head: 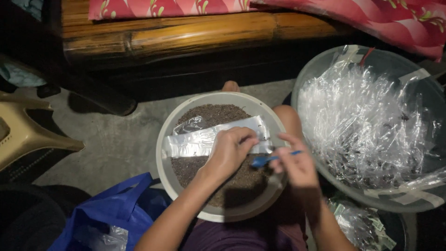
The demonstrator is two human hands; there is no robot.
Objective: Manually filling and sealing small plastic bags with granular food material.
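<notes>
Both hands work over a bowl (163,153) of dark grains. Left hand (231,151) pinches a clear packet (204,142) open; right hand (297,162) pinches a blue spoon (262,160), best kept level at the mouth.

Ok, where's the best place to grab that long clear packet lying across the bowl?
Probably its free left end. The clear packet lies flat across the bowl, its right end already pinched by the left hand. Come from the left, above the rim.

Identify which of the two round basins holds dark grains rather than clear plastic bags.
The smaller basin on the person's lap, under both hands. The larger basin on the right holds crumpled clear bags instead.
</notes>
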